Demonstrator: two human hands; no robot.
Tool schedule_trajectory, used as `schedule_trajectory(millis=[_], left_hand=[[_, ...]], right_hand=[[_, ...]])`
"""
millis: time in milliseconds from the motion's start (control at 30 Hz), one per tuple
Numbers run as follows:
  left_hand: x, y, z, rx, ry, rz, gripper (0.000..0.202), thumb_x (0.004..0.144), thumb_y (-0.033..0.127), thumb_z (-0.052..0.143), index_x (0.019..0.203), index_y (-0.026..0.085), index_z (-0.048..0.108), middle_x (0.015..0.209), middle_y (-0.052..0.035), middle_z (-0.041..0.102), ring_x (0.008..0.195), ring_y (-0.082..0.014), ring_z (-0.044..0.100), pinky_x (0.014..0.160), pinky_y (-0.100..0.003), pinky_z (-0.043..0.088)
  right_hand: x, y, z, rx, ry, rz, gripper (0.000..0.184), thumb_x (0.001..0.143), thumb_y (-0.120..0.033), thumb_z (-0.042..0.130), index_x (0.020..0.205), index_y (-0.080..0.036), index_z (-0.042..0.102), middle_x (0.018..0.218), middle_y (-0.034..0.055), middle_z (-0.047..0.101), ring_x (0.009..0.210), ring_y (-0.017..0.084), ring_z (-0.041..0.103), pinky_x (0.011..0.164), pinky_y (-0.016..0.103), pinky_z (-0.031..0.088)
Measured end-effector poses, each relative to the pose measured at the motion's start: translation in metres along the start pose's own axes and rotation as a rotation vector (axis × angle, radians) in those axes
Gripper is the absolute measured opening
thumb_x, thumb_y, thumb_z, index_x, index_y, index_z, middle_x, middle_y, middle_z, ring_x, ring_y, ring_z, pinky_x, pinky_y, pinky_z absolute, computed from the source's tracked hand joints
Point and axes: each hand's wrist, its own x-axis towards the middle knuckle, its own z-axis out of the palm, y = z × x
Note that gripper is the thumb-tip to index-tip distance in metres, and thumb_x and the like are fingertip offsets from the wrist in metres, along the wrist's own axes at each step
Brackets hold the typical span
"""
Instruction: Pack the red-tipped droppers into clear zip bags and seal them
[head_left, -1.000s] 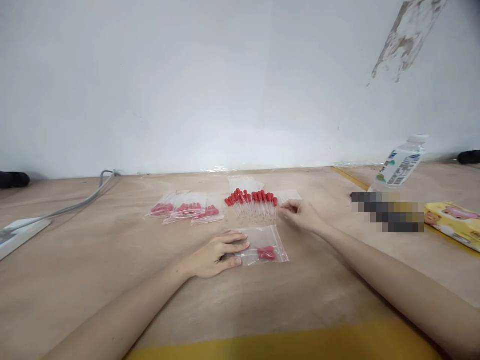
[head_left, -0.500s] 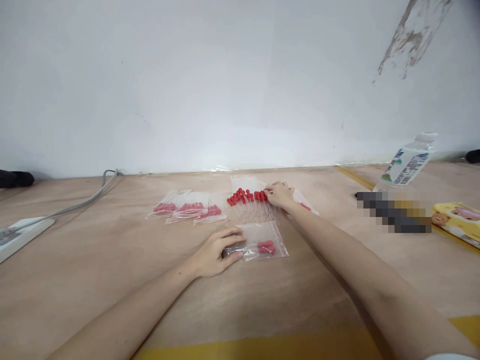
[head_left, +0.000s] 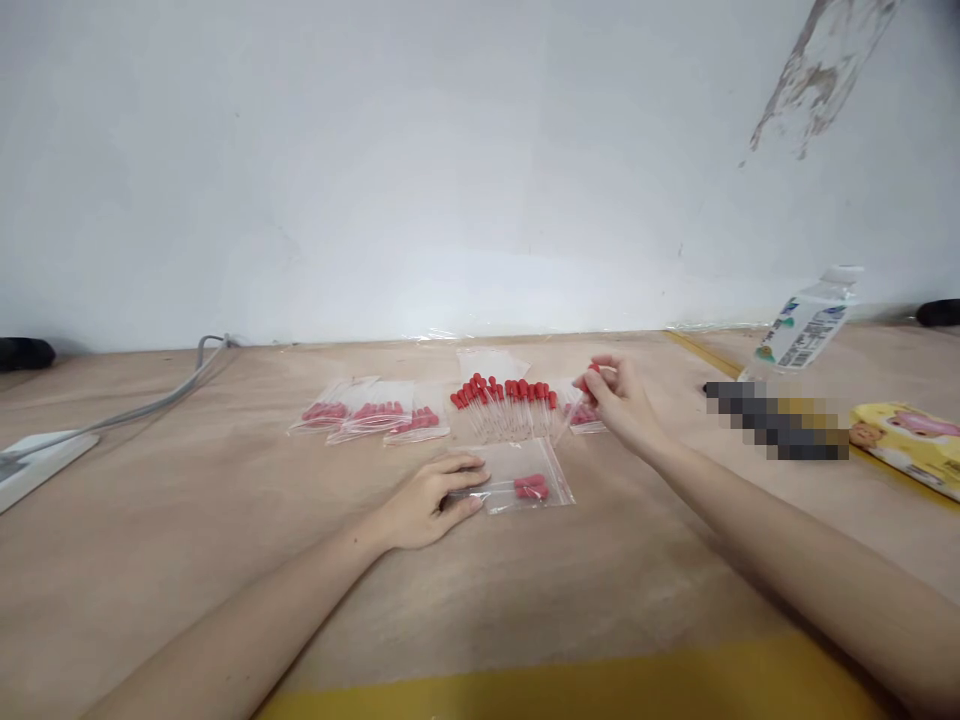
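Note:
My right hand [head_left: 621,402] is raised over the table, its fingertips closed on the red bulb of a dropper [head_left: 593,369], whose thin clear stem slants down to the left. My left hand [head_left: 435,500] lies low on the table, thumb and fingers apart, touching the left end of a clear zip bag [head_left: 499,500]. A few red-bulbed droppers [head_left: 531,487] lie inside that bag. Behind it, several loose droppers [head_left: 523,388] are fanned out, bulbs toward the wall. A filled bag [head_left: 587,417] sits partly behind my right hand.
Several filled zip bags [head_left: 373,412] overlap left of the loose droppers. Flat clear bags [head_left: 491,362] lie behind them. At right stand a tilted plastic bottle [head_left: 806,325], a blurred dark object [head_left: 776,420] and a yellow packet [head_left: 911,435]. A grey cable [head_left: 161,400] runs at left.
My right hand has moved right and up from the loose droppers, with one dropper now in its fingers. My left hand stays at the bag. The view has shifted slightly.

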Motion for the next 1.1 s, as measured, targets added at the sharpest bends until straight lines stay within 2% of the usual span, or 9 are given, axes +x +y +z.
schedule_trajectory(millis=[133, 267, 333, 433, 567, 667, 767, 867, 1100], left_hand=[[0.000, -0.002, 0.002, 0.005, 0.013, -0.007, 0.036, 0.086, 0.034, 0.050, 0.121, 0.022, 0.054, 0.126, -0.0079, 0.051, 0.117, -0.0228, 0.046, 0.098, -0.040, 0.038], [0.000, -0.003, 0.003, 0.016, 0.004, -0.014, 0.039, 0.085, 0.036, 0.051, 0.122, 0.023, 0.052, 0.127, -0.0073, 0.050, 0.118, -0.0234, 0.045, 0.099, -0.042, 0.037], [0.000, -0.003, 0.003, 0.017, -0.010, -0.028, 0.041, 0.085, 0.037, 0.052, 0.124, 0.024, 0.050, 0.129, -0.0068, 0.049, 0.119, -0.0232, 0.045, 0.100, -0.042, 0.036], [0.000, -0.003, 0.003, 0.011, -0.007, -0.034, 0.043, 0.085, 0.038, 0.051, 0.127, 0.024, 0.047, 0.129, -0.0066, 0.048, 0.119, -0.0230, 0.045, 0.100, -0.042, 0.036], [0.000, -0.002, 0.002, -0.005, 0.001, -0.021, 0.044, 0.085, 0.037, 0.052, 0.127, 0.025, 0.045, 0.127, -0.0058, 0.050, 0.117, -0.0226, 0.046, 0.099, -0.041, 0.037], [0.000, -0.002, 0.001, -0.010, -0.002, -0.027, 0.045, 0.085, 0.038, 0.052, 0.128, 0.026, 0.044, 0.127, -0.0054, 0.051, 0.116, -0.0228, 0.047, 0.099, -0.042, 0.037], [0.001, -0.001, 0.001, -0.013, -0.001, -0.025, 0.044, 0.085, 0.038, 0.052, 0.127, 0.025, 0.045, 0.126, -0.0058, 0.051, 0.116, -0.0231, 0.047, 0.098, -0.042, 0.038], [0.000, -0.002, 0.001, -0.013, 0.004, -0.009, 0.044, 0.085, 0.037, 0.052, 0.127, 0.025, 0.046, 0.127, -0.0059, 0.051, 0.117, -0.0228, 0.046, 0.098, -0.041, 0.038], [0.001, -0.002, 0.002, -0.014, -0.001, -0.012, 0.044, 0.085, 0.038, 0.051, 0.127, 0.025, 0.046, 0.126, -0.0061, 0.051, 0.117, -0.0227, 0.046, 0.099, -0.041, 0.037]], right_hand=[[-0.026, 0.019, -0.014, 0.111, 0.086, 0.127, 0.041, 0.066, -0.047, 0.063, 0.088, -0.023, 0.039, 0.064, -0.0045, 0.056, 0.050, 0.009, 0.050, 0.051, 0.023, 0.042], [-0.040, 0.030, -0.008, 0.284, 0.107, 0.274, 0.036, 0.065, -0.041, 0.066, 0.084, -0.023, 0.040, 0.067, -0.0033, 0.060, 0.054, 0.010, 0.054, 0.055, 0.025, 0.045], [-0.045, 0.030, -0.006, 0.344, 0.021, 0.365, 0.034, 0.065, -0.037, 0.067, 0.084, -0.023, 0.042, 0.071, -0.0017, 0.062, 0.059, 0.011, 0.059, 0.060, 0.028, 0.048], [-0.051, 0.026, -0.009, 0.278, -0.228, 0.419, 0.031, 0.065, -0.034, 0.068, 0.082, -0.021, 0.046, 0.076, 0.0007, 0.063, 0.068, 0.013, 0.061, 0.067, 0.030, 0.048], [-0.053, 0.022, -0.018, -0.045, -0.554, 0.276, 0.026, 0.067, -0.036, 0.067, 0.081, -0.018, 0.053, 0.066, -0.0023, 0.056, 0.060, 0.010, 0.053, 0.057, 0.024, 0.042], [-0.047, 0.021, -0.024, -0.224, -0.676, 0.168, 0.023, 0.069, -0.035, 0.064, 0.079, -0.017, 0.056, 0.059, -0.0048, 0.047, 0.053, 0.008, 0.043, 0.049, 0.022, 0.033], [-0.040, 0.021, -0.028, -0.326, -0.696, 0.097, 0.019, 0.069, -0.032, 0.062, 0.077, -0.017, 0.055, 0.058, -0.0051, 0.045, 0.052, 0.008, 0.039, 0.048, 0.022, 0.030], [-0.039, 0.020, -0.028, -0.406, -0.619, 0.038, 0.015, 0.070, -0.029, 0.060, 0.079, -0.017, 0.056, 0.059, -0.0045, 0.045, 0.052, 0.008, 0.039, 0.048, 0.022, 0.031], [-0.056, 0.012, -0.008, -0.480, -0.633, -0.148, 0.010, 0.070, -0.019, 0.056, 0.077, -0.017, 0.063, 0.059, -0.0021, 0.049, 0.051, 0.008, 0.037, 0.048, 0.022, 0.030]])
